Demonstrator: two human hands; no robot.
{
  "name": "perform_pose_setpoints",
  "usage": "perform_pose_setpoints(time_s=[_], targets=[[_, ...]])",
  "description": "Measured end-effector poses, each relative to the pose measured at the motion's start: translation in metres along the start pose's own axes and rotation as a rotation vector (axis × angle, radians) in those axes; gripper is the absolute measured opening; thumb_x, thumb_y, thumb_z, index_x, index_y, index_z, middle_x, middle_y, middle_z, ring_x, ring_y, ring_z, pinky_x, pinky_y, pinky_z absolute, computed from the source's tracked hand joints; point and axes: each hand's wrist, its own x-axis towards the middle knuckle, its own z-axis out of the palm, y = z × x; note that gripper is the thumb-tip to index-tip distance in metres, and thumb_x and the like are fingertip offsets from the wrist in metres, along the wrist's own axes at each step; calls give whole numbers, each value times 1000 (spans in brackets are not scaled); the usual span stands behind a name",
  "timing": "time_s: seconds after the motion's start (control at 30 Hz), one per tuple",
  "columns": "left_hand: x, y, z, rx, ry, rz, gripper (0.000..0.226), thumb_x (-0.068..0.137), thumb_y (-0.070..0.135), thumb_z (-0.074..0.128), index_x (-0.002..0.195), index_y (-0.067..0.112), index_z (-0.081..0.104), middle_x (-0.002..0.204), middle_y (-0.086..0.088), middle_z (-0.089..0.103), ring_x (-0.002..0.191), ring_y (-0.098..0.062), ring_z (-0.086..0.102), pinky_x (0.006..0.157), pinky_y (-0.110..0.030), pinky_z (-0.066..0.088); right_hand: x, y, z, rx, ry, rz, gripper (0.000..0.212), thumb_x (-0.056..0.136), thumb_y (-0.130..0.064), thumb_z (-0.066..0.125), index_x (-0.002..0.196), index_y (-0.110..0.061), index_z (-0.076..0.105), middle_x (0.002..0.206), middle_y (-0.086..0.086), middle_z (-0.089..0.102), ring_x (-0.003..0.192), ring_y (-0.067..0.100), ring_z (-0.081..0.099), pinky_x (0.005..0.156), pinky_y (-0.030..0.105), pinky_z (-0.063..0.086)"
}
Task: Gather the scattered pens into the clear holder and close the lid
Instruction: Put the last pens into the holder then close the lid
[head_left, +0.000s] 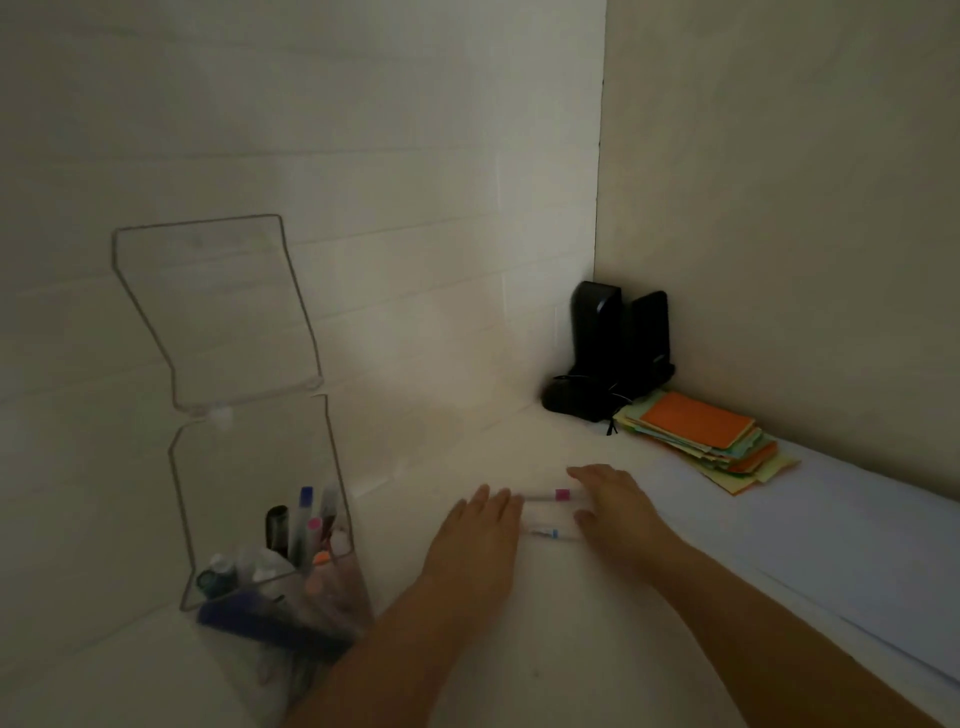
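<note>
The clear holder stands at the left on the white table, with its hinged lid swung up and open. Several pens and markers stand inside it. Two pale pens lie side by side between my hands: one with a pink band and, nearer to me, one with a blue band. My left hand lies flat at their left ends, fingers together. My right hand rests flat over their right ends. Neither hand grips a pen.
Two black speakers with a cable stand in the far corner. A stack of coloured paper sheets, orange on top, lies beside them along the right wall. White walls close the table at the back and the right.
</note>
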Motion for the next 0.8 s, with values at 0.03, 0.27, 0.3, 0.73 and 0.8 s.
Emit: perform_pose_setpoints(time_s=[0.03, 0.27, 0.3, 0.73, 0.8], targets=[[8, -1, 4, 26, 55, 31, 53, 84, 12, 46, 136, 9, 33, 143, -14, 40, 132, -26, 39, 110, -34, 31, 5, -2, 4, -38, -8, -44, 47, 92, -12, 44, 137, -16, 34, 146, 6, 36, 132, 24, 33, 109, 33, 28], [-2, -2, 20, 50, 163, 194, 10, 65, 27, 45, 68, 30, 54, 67, 11, 59, 55, -4, 58, 42, -18, 43, 7, 0, 15, -75, 60, -213, 27, 92, -13, 46, 117, -15, 58, 116, 5, 57, 109, 21, 48, 91, 28, 38], [-11, -2, 17, -17, 178, 191, 13, 70, 24, 41, 74, 30, 52, 73, 11, 59, 59, -6, 58, 47, -18, 44, 1, 0, 14, -25, 47, -210, 26, 93, -14, 45, 115, -14, 58, 112, 5, 57, 107, 20, 48, 90, 26, 38], [-156, -22, -154, -1352, 700, 95, 69, 83, -12, 48, 116, 48, 39, 78, 10, 62, 74, -13, 66, 72, -26, 59, -101, -79, -93, 1430, -435, -351, 38, 55, -31, 85, 83, -14, 66, 61, 5, 61, 41, 8, 40, 40, 14, 38], [-162, -45, -180, -1286, 779, 99, 77, 84, -16, 43, 115, 54, 33, 82, 5, 57, 77, -12, 67, 73, -27, 59, -105, -112, -105, 1392, -380, -412, 30, 57, -30, 83, 76, -14, 68, 58, 2, 60, 41, 8, 42, 40, 14, 39]])
